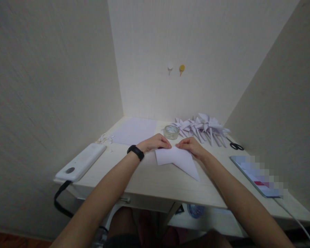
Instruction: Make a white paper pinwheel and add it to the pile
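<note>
A white sheet of paper [179, 160], cut or folded into an angled shape, is held just over the middle of the desk. My left hand [158, 141], below a black wristband, pinches its upper edge. Close beside it, my right hand [189, 146] pinches the same edge between thumb and fingers. Only a small gap separates the two sets of fingertips. Just behind my hands lies a roll of clear tape [171, 132]. Farther back on the right is a pile of white paper pinwheels [201, 127] with rolled paper sticks.
Flat white paper [134, 131] lies at the back left. A white power bank [81, 162] with a black strap rests on the left edge. Black-handled scissors [237, 146] and a tablet [255, 177] with a cable sit on the right. Walls enclose the desk [144, 179].
</note>
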`<state>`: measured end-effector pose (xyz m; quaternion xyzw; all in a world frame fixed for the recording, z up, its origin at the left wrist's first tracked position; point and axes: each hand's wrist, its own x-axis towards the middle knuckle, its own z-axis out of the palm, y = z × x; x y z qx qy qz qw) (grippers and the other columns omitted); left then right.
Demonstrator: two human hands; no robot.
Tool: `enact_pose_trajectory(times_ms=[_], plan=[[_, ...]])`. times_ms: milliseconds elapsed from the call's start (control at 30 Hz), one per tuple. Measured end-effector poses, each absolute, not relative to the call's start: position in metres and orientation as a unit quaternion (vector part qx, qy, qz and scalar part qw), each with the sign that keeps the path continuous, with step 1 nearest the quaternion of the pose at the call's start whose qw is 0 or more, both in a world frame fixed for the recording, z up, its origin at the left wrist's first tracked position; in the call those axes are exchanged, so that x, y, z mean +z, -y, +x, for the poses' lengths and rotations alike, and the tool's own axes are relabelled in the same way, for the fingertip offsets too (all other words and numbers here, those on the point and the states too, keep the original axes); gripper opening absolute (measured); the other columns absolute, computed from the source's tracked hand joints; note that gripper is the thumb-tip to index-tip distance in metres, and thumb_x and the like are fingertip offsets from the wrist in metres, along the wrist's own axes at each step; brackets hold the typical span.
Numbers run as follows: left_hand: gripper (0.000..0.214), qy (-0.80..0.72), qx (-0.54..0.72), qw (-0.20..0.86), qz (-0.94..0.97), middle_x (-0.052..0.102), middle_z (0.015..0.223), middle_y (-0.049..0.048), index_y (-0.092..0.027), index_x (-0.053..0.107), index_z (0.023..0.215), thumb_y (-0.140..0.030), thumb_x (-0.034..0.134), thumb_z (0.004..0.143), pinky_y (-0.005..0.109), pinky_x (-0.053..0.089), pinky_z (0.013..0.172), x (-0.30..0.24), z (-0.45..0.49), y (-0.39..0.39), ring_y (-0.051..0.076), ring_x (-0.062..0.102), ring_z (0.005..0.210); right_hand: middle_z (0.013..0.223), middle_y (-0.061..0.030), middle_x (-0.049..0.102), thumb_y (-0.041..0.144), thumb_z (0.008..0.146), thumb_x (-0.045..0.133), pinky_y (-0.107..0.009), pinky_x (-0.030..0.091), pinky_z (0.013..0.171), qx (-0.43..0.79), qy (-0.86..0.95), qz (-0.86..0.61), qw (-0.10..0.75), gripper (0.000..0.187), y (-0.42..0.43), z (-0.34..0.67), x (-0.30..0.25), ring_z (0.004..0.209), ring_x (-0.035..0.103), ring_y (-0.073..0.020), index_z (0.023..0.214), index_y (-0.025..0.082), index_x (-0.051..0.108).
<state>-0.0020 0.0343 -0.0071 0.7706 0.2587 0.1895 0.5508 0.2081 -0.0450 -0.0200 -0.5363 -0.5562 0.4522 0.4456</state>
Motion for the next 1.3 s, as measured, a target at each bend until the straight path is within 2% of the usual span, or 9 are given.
enact_pose_trajectory(times_ms=[233,433,533,633,800,900,1000,1133,1300], plan=[[0.018,-0.27,0.188,0.552,0.766,0.059,0.053,-0.0005,-0.011,0.075,0.066,-0.028,0.076,0.062,0.023,0.028,0.05,-0.005,-0.003,-0.034,0.008,0.042,0.05,0.052,-0.001,0.061,0.039,0.048,0.085,-0.026,0.029,0.048,0.453,0.543,-0.533,0.465,0.03,0.043,0.218,-0.019,0.048,0.045,-0.0099,0.056,0.014,0.071],[0.021,-0.287,0.175,0.601,0.725,0.07,0.067,0.0064,-0.011,0.075,0.072,-0.029,0.08,0.063,0.023,0.042,0.056,-0.005,-0.015,-0.046,0.011,0.059,0.057,0.052,-0.002,0.062,0.037,0.045,0.087,-0.026,0.028,0.045,0.471,0.483,-0.548,0.494,0.031,0.043,0.237,-0.011,0.044,0.047,-0.0102,0.053,0.015,0.066],[0.024,-0.307,0.188,0.618,0.699,0.072,0.073,0.0101,-0.01,0.075,0.073,-0.031,0.081,0.063,0.022,0.042,0.056,-0.005,-0.019,-0.053,0.013,0.064,0.063,0.062,-0.005,0.068,0.033,0.042,0.087,-0.026,0.032,0.045,0.467,0.467,-0.535,0.527,0.03,0.044,0.242,-0.008,0.047,0.051,-0.0112,0.05,0.015,0.063],[0.029,-0.35,0.247,0.628,0.65,0.073,0.077,0.0104,-0.01,0.075,0.075,-0.036,0.083,0.064,0.021,0.04,0.056,-0.008,-0.018,-0.055,0.011,0.063,0.063,0.055,-0.004,0.065,0.032,0.042,0.086,-0.026,0.032,0.043,0.474,0.446,-0.536,0.538,0.028,0.043,0.236,-0.01,0.045,0.05,-0.0118,0.052,0.015,0.065],[0.053,-0.332,0.252,0.633,0.652,0.068,0.069,0.0063,-0.01,0.075,0.08,-0.061,0.076,0.067,0.024,0.038,0.055,-0.013,-0.008,-0.048,0.01,0.053,0.055,0.049,-0.0033,0.062,0.032,0.047,0.086,-0.026,0.031,0.043,0.496,0.442,-0.53,0.527,0.027,0.043,0.211,-0.019,0.043,0.048,-0.0111,0.053,0.015,0.066],[0.047,-0.3,0.213,0.592,0.717,0.062,0.059,0.0027,-0.009,0.072,0.07,-0.053,0.083,0.06,0.024,0.033,0.052,-0.015,-0.005,-0.043,0.01,0.048,0.052,0.054,-0.0042,0.065,0.032,0.046,0.086,-0.026,0.033,0.045,0.498,0.452,-0.524,0.523,0.026,0.045,0.202,-0.023,0.046,0.049,-0.0113,0.054,0.014,0.068],[0.04,-0.285,0.199,0.576,0.739,0.062,0.061,0.0027,-0.01,0.073,0.069,-0.047,0.083,0.059,0.025,0.034,0.054,-0.017,-0.003,-0.041,0.011,0.05,0.055,0.059,-0.0047,0.068,0.031,0.047,0.085,-0.025,0.035,0.047,0.514,0.475,-0.513,0.498,0.025,0.047,0.2,-0.023,0.05,0.052,-0.0116,0.058,0.014,0.071],[0.038,-0.261,0.182,0.561,0.764,0.059,0.058,0.001,-0.011,0.072,0.067,-0.048,0.08,0.063,0.024,0.032,0.053,-0.018,-0.002,-0.04,0.01,0.047,0.054,0.055,-0.0033,0.066,0.032,0.051,0.084,-0.025,0.032,0.046,0.538,0.5,-0.515,0.442,0.024,0.048,0.203,-0.023,0.047,0.051,-0.011,0.064,0.014,0.075],[0.041,-0.267,0.167,0.556,0.769,0.06,0.059,0.0006,-0.011,0.073,0.07,-0.05,0.08,0.062,0.024,0.031,0.053,-0.016,-0.003,-0.04,0.01,0.047,0.054,0.052,-0.0032,0.064,0.03,0.051,0.082,-0.025,0.03,0.045,0.525,0.524,-0.51,0.435,0.021,0.046,0.208,-0.023,0.045,0.049,-0.0099,0.06,0.013,0.074]])
